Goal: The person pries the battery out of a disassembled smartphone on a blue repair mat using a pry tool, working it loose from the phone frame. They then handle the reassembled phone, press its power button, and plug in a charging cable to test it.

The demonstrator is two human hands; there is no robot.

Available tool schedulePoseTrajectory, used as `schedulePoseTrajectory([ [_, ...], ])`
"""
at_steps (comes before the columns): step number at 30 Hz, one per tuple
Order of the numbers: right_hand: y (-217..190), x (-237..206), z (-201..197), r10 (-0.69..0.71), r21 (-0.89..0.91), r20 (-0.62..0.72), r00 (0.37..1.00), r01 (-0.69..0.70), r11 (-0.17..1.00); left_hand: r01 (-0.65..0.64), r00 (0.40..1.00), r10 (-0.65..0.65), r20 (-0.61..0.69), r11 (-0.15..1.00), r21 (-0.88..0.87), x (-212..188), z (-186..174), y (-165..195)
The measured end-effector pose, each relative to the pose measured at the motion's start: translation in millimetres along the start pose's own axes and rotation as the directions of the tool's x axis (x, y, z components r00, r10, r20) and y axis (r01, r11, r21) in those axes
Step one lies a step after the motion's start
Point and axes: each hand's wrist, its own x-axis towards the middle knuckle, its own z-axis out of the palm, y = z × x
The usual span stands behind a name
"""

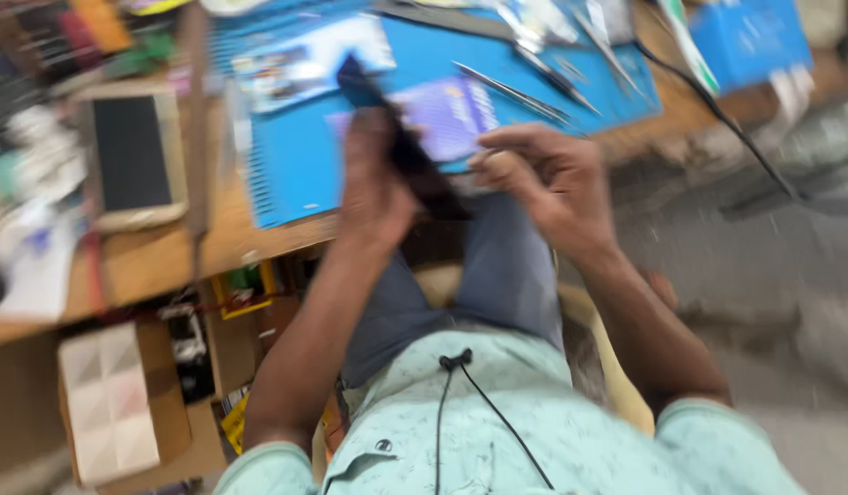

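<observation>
**Dark phone held over the lap, long axis slanting up-left**

Head view: the left hand [376,188] has its fingers wrapped around the lower part of a slim dark slab-shaped phone [396,137]. The phone's long axis runs from the hand up and to the left, and its top end reaches over the blue rubber work mat [295,165]. The right hand [547,179] sits just right of the phone's lower half. Its fingers are curled narrow, the tips near the phone's edge; motion blur hides whether they touch it or pinch a small tool. Thin metal tweezers [515,94] lie on the mat beyond the right hand. A pale-framed tablet [132,156] rests well to the left on the wooden bench [167,261]. The most open room lies to the right, over the floor.
</observation>
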Motion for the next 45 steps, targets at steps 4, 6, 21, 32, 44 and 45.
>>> schedulePoseTrajectory([
  [4,52.9,-57.2,-26.6,0.093,-0.162,-0.165,0.982,-0.120,0.979,0.003,1.000,0.001,0.031,0.988,-0.156,-43.5,-10.8,41.9],
  [6,84.1,-86.3,-58.4,0.185,-0.176,-0.392,0.901,-0.271,0.946,-0.020,0.999,0.023,0.038,0.996,-0.086,-63.4,-4.9,58.8],
  [21,163.2,-110.3,-193.3,-0.080,-0.472,-0.770,0.633,-0.481,0.739,0.039,0.971,-0.051,0.233,0.998,0.055,-99.9,-11.7,23.0],
  [32,146.9,-156.9,-133.5,0.673,-0.172,-0.200,0.712,-0.702,0.691,0.155,0.790,-0.510,0.341,0.704,0.694,-75.4,19.3,-34.3],
  [44,86.7,-208.8,-107.2,0.611,0.032,0.210,0.763,-0.630,0.776,0.112,0.838,-0.347,0.421,0.865,0.489,-14.9,119.8,-48.6],
  [45,83.1,-226.3,-143.4,0.759,-0.096,0.089,0.645,-0.753,0.651,-0.007,0.886,-0.220,0.408,0.874,0.486,-4.1,121.3,-32.8],
])
